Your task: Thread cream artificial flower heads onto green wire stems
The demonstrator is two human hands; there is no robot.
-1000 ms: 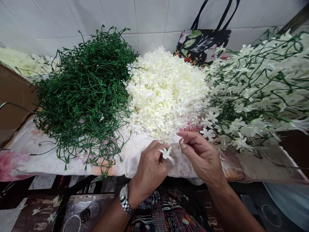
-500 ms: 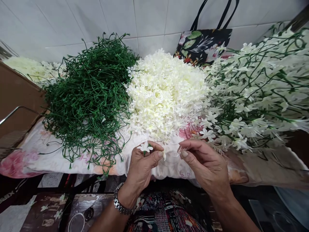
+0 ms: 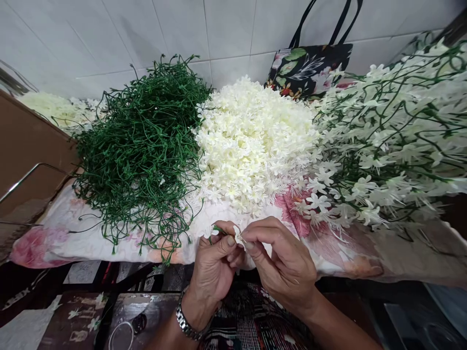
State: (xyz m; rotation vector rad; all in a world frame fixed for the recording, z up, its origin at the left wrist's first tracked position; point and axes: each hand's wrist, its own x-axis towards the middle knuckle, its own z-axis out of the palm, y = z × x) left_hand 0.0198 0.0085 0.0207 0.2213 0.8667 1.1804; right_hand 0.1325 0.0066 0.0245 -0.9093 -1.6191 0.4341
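My left hand point(image 3: 214, 265), with a metal watch on its wrist, pinches a thin green stem point(image 3: 218, 228) between thumb and fingers. My right hand point(image 3: 282, 260) meets it from the right, thumb and forefinger pinched on a small white flower point(image 3: 239, 236) at the stem's tip. Both hands hover at the near edge of a floral cloth point(image 3: 91, 233). Just beyond them lies a heap of loose white flowers point(image 3: 251, 141). A tangled pile of bare green stems point(image 3: 142, 146) sits to its left.
Finished stems with white flowers point(image 3: 390, 141) are stacked at the right. A dark floral tote bag point(image 3: 310, 63) leans on the tiled wall behind. A brown cardboard box point(image 3: 25, 146) and more white flowers point(image 3: 54, 109) are at the far left.
My right hand has moved left and closed in on my left hand, so the fingertips now meet around a flower. The view has shifted slightly left.
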